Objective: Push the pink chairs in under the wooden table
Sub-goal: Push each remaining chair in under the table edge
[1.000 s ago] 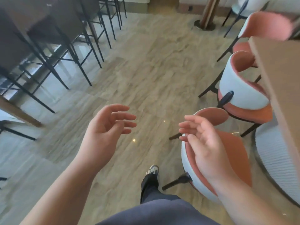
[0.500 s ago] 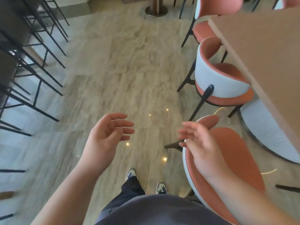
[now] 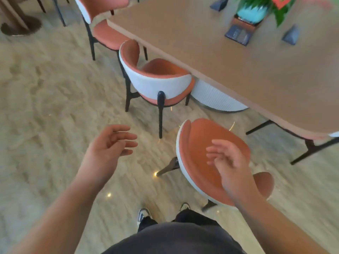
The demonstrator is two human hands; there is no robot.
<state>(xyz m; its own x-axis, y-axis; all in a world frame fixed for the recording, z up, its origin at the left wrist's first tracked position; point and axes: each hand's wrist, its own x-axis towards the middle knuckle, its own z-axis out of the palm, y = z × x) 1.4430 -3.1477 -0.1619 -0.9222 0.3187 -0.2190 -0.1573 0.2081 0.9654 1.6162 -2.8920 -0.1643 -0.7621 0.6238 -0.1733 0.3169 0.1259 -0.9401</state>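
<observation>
The wooden table (image 3: 229, 57) fills the upper right. A pink chair with a white back (image 3: 200, 158) stands nearest, out from the table's edge, its backrest curving toward me. My right hand (image 3: 231, 162) hovers open above its backrest, not touching it. My left hand (image 3: 110, 145) is open over the floor to the chair's left. A second pink chair (image 3: 157, 79) sits farther along with its seat partly under the table edge. A third pink chair (image 3: 104, 24) stands beyond it at the table's far corner.
On the table stand a plant in a turquoise pot (image 3: 255, 11) and small dark items (image 3: 238, 35). A white ribbed table base (image 3: 214, 98) shows under the top. Another table's round foot (image 3: 20, 26) is at far left. Marble floor spreads to the left.
The view has swung right, bringing the table top and plant into sight. Both hands stay open; the right hand now hangs over the nearest chair's backrest.
</observation>
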